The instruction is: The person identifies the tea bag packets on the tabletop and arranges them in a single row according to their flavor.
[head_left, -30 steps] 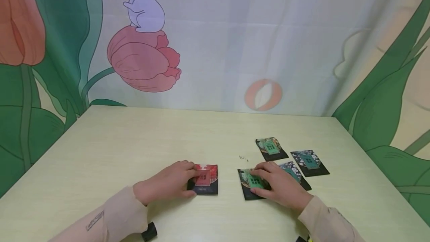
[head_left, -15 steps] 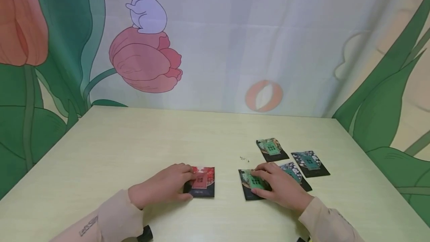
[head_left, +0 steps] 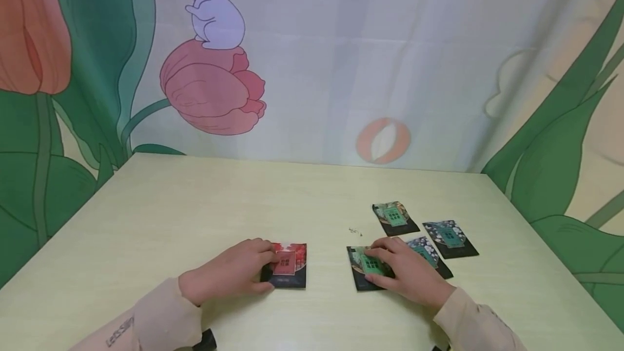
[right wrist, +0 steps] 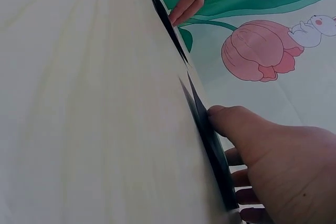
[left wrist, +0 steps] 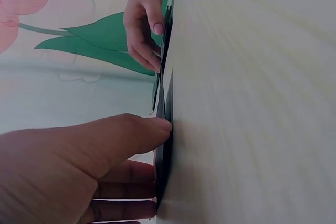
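Red packet [head_left: 291, 264]: slid toward the left edge of the table [head_left: 234, 199], and slightly farther from its far edge.
Left hand [head_left: 229, 271]: moved along with it, toward that same left edge.
Gap to the nearer green-labelled packet [head_left: 369, 267]: wider than a second ago.
Left sleeve [head_left: 163, 307]: shifted likewise, closer to the left edge.
Black object [head_left: 206, 341] below the sleeve: also farther left, less in sight above the bottom border.

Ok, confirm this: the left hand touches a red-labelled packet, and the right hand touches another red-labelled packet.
Not quite: the head view shows the right hand touching a green-labelled packet, not another red one. The left hand does touch a red-labelled packet.
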The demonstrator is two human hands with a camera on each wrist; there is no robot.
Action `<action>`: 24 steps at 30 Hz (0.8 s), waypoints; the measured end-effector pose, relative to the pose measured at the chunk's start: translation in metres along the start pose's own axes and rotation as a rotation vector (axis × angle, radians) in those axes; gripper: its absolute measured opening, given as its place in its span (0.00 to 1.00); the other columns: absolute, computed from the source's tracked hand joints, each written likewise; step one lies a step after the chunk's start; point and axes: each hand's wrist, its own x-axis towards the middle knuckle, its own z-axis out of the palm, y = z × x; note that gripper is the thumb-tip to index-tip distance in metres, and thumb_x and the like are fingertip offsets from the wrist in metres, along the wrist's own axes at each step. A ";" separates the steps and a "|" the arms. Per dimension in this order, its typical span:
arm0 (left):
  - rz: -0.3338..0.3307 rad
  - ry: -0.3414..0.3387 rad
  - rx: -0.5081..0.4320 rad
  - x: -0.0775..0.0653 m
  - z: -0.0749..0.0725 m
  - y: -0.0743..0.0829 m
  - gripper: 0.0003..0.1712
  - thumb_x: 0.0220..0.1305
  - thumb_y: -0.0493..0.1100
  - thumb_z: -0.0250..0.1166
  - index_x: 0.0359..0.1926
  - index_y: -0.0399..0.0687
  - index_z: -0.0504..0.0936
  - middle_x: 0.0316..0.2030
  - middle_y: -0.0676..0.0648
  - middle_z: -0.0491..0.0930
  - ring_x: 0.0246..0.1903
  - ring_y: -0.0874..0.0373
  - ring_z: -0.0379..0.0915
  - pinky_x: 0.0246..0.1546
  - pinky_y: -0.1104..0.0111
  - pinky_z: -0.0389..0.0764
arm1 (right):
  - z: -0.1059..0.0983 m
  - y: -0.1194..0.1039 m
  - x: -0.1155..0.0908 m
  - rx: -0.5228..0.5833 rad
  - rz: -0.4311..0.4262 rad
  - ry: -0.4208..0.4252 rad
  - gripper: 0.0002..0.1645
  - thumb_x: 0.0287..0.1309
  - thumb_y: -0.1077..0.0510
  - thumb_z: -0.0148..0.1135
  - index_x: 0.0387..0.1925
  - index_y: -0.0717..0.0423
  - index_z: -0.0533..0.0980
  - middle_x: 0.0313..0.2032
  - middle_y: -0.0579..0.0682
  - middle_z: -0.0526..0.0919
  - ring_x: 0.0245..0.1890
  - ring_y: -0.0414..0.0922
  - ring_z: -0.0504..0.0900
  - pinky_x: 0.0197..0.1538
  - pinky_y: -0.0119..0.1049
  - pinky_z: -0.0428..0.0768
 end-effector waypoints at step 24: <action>0.020 0.038 -0.033 -0.003 0.003 -0.005 0.25 0.53 0.53 0.72 0.48 0.43 0.82 0.47 0.48 0.79 0.46 0.56 0.74 0.53 0.63 0.78 | -0.002 -0.011 0.009 -0.049 -0.020 0.006 0.33 0.60 0.33 0.56 0.59 0.47 0.76 0.53 0.48 0.77 0.53 0.47 0.76 0.56 0.47 0.78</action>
